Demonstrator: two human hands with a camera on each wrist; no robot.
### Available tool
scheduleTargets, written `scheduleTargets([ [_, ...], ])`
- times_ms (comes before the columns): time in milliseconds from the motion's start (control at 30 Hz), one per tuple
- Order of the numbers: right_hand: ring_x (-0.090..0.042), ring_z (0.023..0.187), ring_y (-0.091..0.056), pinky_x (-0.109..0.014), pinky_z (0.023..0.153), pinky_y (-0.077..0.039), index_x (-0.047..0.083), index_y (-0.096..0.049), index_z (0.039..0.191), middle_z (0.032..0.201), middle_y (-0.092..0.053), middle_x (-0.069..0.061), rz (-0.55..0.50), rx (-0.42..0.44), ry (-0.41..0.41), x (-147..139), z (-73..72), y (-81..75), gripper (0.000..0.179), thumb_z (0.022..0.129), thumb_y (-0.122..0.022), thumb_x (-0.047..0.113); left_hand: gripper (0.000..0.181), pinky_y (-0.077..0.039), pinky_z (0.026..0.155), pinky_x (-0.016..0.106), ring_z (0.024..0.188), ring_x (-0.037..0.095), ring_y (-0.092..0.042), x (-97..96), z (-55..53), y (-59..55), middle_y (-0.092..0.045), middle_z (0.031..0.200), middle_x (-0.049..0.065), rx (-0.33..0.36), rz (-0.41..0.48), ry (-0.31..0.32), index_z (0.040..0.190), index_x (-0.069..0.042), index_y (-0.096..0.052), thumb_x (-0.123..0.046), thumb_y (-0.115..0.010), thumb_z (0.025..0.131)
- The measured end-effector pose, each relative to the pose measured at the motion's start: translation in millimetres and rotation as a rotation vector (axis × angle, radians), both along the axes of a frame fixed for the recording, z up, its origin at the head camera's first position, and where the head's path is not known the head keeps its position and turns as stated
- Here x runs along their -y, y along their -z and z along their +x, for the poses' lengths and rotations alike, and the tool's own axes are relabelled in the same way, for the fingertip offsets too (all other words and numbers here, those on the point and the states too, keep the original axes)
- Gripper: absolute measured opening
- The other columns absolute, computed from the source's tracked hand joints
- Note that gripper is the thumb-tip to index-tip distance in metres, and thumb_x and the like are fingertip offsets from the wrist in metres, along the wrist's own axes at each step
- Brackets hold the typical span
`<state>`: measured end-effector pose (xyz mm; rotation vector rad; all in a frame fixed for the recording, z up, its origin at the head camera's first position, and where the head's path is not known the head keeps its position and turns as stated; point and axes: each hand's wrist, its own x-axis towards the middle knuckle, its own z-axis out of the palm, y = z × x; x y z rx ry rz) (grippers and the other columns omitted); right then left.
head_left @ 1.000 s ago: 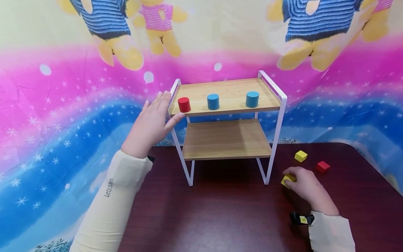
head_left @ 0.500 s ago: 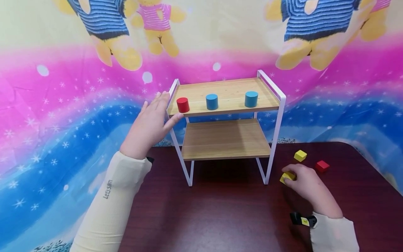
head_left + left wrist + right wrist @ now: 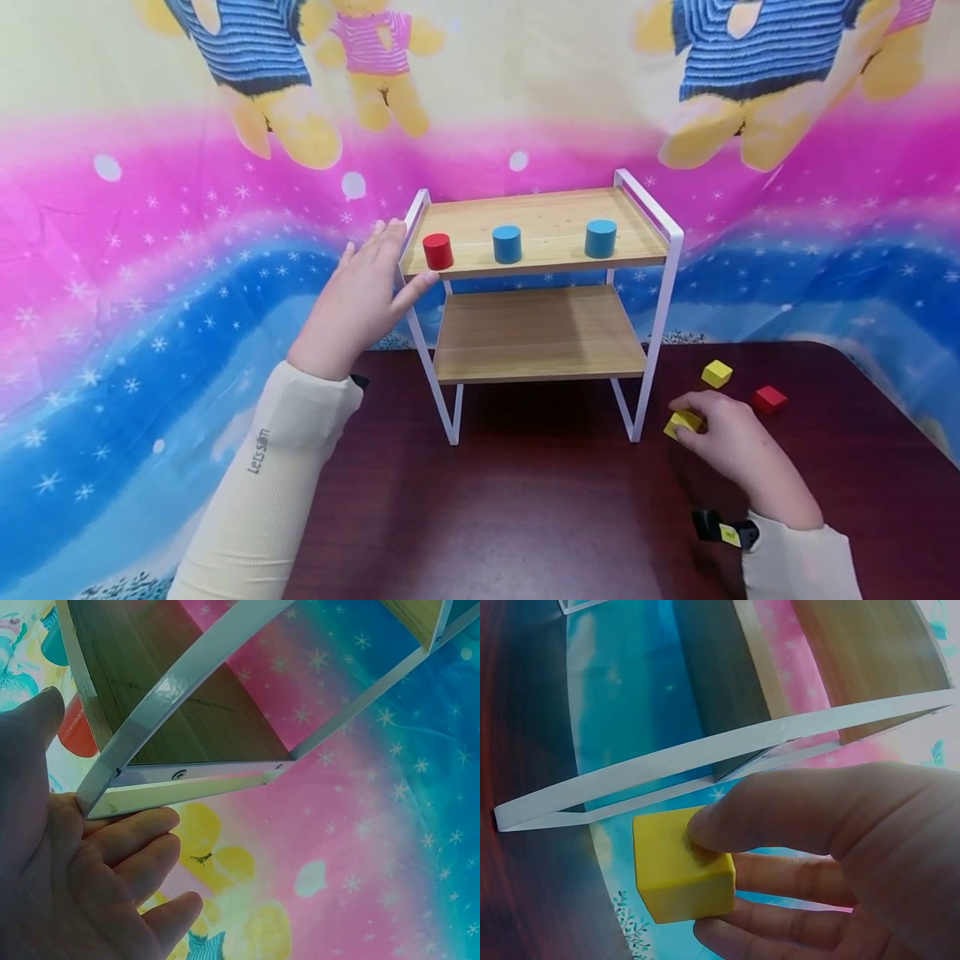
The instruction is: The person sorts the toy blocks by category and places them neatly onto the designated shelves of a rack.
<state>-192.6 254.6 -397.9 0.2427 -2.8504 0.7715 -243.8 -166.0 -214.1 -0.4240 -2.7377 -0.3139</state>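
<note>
My right hand (image 3: 738, 450) pinches a yellow cube (image 3: 682, 862) between thumb and fingers, just right of the shelf's front right leg. With fingers straight, my left hand (image 3: 352, 300) rests against the upper left corner of the two-tier shelf (image 3: 540, 333), its thumb just below a red cylinder (image 3: 438, 252). In the left wrist view the fingers (image 3: 135, 832) lie along the outside of the white frame. Two blue cylinders, a middle one (image 3: 507, 245) and a right one (image 3: 601, 239), stand in line with the red one on the top board.
Behind my right hand, a second yellow cube (image 3: 717, 374) and a red block (image 3: 769, 399) lie on the dark red-brown table (image 3: 525, 508). A printed cloth (image 3: 187, 208) with bears and snowflakes hangs behind the shelf. The shelf's white side rails (image 3: 651, 204) rise above the top board.
My right hand has shifted very slightly left with the yellow cube in its fingers. The left hand and the cylinders stay where they were.
</note>
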Motion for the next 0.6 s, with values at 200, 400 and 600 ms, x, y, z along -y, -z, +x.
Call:
scheduleTargets([
  [200, -0.04, 0.09, -0.065, -0.056, 0.078, -0.059, -0.007, -0.071, 0.11, 0.106, -0.068, -0.027, 0.006, -0.024, -0.026, 2.8, 2.1, -5.0, 0.032, 0.08, -0.081, 0.0, 0.09, -0.007, 0.125, 0.053, 0.155, 0.031, -0.014, 0.0, -0.1, -0.6, -0.022, 0.167, 0.016, 0.0, 0.0, -0.003, 0.162, -0.007, -0.02, -0.055, -0.058, 0.097],
  [400, -0.039, 0.09, -0.065, -0.056, 0.078, -0.059, -0.004, -0.072, 0.108, 0.106, -0.068, -0.026, 0.0, -0.036, -0.048, 7.0, 4.9, -6.7, 0.029, 0.08, -0.081, 0.0, 0.089, -0.007, 0.125, 0.053, 0.155, 0.031, -0.014, 0.0, -0.3, 0.2, -0.023, 0.167, 0.016, 0.001, 0.001, -0.001, 0.162, -0.007, -0.02, -0.055, -0.059, 0.097],
  [600, -0.036, 0.088, -0.065, -0.056, 0.078, -0.059, -0.003, -0.073, 0.104, 0.103, -0.069, -0.023, 0.004, -0.064, -0.081, 9.9, 5.6, -7.2, 0.026, 0.08, -0.08, 0.0, 0.089, -0.008, 0.125, 0.054, 0.155, 0.031, -0.015, -0.7, -0.4, 0.3, -0.022, 0.167, 0.016, -0.001, 0.002, -0.002, 0.162, -0.007, -0.02, -0.054, -0.059, 0.097],
])
